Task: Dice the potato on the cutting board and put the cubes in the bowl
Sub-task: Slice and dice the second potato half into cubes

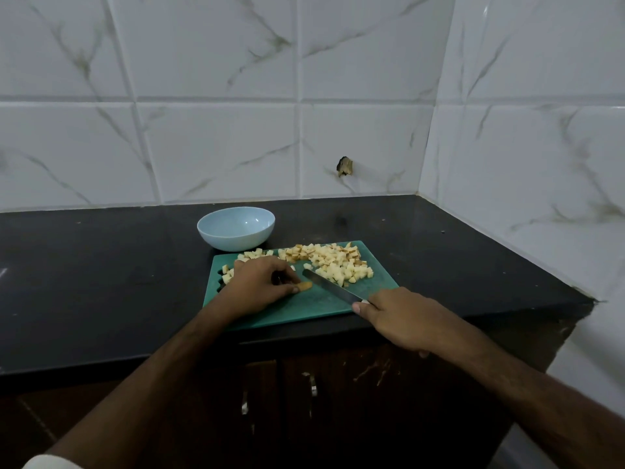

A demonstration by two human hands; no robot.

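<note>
Now L hand (260, 282) fingers pinch potato strip (305, 286); R hand (399, 316) grips knife (333, 288).

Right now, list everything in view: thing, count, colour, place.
bowl: one, pale blue, on the counter behind the cutting board, nothing inside
cutting board: one, green, near the counter's front edge
potato cubes: many, pale yellow, heaped on the board's far half
potato strip: one, yellow-brown, on the board
knife: one, steel blade, over the board
counter: one, black, along the tiled wall
cabinet handles: two, metal, below the counter
left hand: grip on the potato strip
right hand: grip on the knife
</note>
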